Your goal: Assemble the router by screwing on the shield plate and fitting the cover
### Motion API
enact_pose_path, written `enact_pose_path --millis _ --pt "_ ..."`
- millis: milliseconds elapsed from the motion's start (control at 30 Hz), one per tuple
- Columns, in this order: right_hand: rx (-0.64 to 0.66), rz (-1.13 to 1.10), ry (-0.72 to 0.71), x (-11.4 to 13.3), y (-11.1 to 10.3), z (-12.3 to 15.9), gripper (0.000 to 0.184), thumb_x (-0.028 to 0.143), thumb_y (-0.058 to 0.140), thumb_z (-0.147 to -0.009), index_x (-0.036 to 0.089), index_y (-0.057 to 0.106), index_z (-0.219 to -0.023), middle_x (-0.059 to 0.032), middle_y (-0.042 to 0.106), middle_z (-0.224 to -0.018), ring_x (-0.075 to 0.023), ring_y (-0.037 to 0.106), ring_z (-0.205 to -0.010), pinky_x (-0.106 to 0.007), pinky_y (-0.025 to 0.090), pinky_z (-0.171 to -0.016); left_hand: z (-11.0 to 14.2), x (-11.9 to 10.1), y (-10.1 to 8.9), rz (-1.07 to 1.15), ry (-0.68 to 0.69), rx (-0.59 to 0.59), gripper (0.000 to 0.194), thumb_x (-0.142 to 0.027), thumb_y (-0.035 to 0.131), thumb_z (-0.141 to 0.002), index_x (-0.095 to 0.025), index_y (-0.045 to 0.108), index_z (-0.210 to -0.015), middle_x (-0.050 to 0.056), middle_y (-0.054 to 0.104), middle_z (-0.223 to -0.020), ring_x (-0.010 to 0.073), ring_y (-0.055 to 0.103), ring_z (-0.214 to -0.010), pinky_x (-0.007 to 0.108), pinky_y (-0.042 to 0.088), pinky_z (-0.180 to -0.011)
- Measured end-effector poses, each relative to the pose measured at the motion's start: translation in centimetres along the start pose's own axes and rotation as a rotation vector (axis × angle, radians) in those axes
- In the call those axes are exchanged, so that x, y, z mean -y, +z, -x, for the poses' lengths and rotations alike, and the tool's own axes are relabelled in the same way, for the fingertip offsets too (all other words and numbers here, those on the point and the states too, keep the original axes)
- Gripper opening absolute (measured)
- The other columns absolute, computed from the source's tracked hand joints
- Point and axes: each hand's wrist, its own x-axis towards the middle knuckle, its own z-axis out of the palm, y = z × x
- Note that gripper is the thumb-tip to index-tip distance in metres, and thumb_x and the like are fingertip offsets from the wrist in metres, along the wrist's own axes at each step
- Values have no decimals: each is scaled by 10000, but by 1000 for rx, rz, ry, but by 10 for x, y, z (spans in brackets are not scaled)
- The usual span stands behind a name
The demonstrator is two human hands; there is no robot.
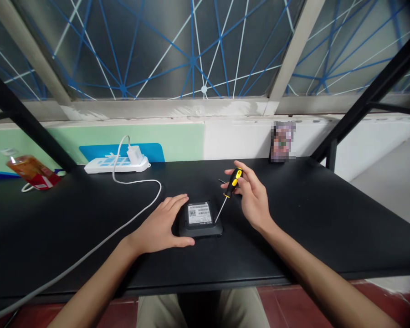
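A small black electronic device (201, 231) with a white label bearing a QR code (192, 213) lies flat on the black table. My left hand (160, 223) holds it from the left, fingers along its far corner and thumb along its near edge. In my right hand (254, 200) is a screwdriver (233, 183) with a black and yellow handle, gripped between thumb and fingers. Its shaft slants down to the left, and the tip meets the device near the label's lower right corner. A thin dark piece (222, 181) shows by my right fingertips; what it is I cannot make out.
At the back left, a white power strip (118, 165) has a charger (134, 155) plugged in; its white cable (136, 214) runs across the tabletop (310, 218). A bottle (34, 171) leans at far left. A phone-like item (282, 142), pixelated, stands against the wall. Black frame bars rise on both sides.
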Motion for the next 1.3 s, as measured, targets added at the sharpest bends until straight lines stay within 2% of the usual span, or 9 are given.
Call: enact_pose_path --millis 200,267,333,467,600,767,867,1033,1300 --pt "-49 95 -89 1 1 1 343 420 646 -889 293 594 -1203 32 521 -737 -132 559 -598 -284 499 -517 0 1 1 5 17 -8 989 -660 736 -778 -227 304 -1555 166 366 -1602 395 361 -1459 585 313 -1190" --pt "-44 93 -87 3 1 2 324 435 607 -914 292 599 -1205 15 569 -787 -134 605 -628 -287 515 -545 0 1 0 3 6 4 993 -661 735 -778 -214 303 -1552 172 358 -1606 393 355 -1462 580 312 -1193" --pt "-29 59 -68 4 0 2 332 430 549 -943 287 597 -1239 -23 641 -959 -135 666 -686 -297 535 -595 0 0 -1 -3 -8 13 990 -662 730 -781 -199 306 -1547 177 352 -1608 389 348 -1466 574 306 -1199" --pt "-5 -12 -15 4 -1 2 393 357 475 -951 277 559 -1326 -68 658 -1195 -145 713 -755 -300 537 -617 0 -3 -2 -7 -8 10 974 -651 732 -780 -204 318 -1540 174 365 -1601 388 359 -1462 578 311 -1196" --pt "-19 24 -30 1 0 1 388 348 520 -932 278 563 -1311 -44 666 -1073 -154 696 -762 -316 545 -637 -1 -2 -2 -5 -2 0 971 -653 738 -776 -208 332 -1537 173 373 -1598 392 361 -1460 575 326 -1188" --pt "-79 69 -83 0 1 1 347 390 655 -880 292 605 -1209 9 552 -811 -144 565 -649 -313 525 -555 0 1 0 -1 7 -11 977 -663 739 -772 -215 332 -1539 164 370 -1602 390 359 -1462 574 317 -1195" --pt "-116 36 -80 2 1 0 340 385 662 -879 297 604 -1202 8 547 -809 -139 542 -631 -304 523 -518 1 1 0 -4 -4 -5 981 -662 736 -776 -210 325 -1543 157 366 -1605 383 357 -1464 559 312 -1204" --pt "-162 -7 -82 5 6 3 338 378 677 -867 295 605 -1186 5 562 -859 -142 567 -688 -315 576 -585 0 0 1 -13 6 -11 968 -656 738 -777 -205 336 -1534 157 371 -1601 381 363 -1458 561 318 -1201" --pt "-2 1 -116 -3 24 23 392 382 683 -882 327 572 -1254 -15 561 -984 -150 607 -723 -358 591 -694 0 -2 4 -37 30 -11 962 -673 720 -788 -184 343 -1526 176 365 -1598 380 357 -1460 561 318 -1204"
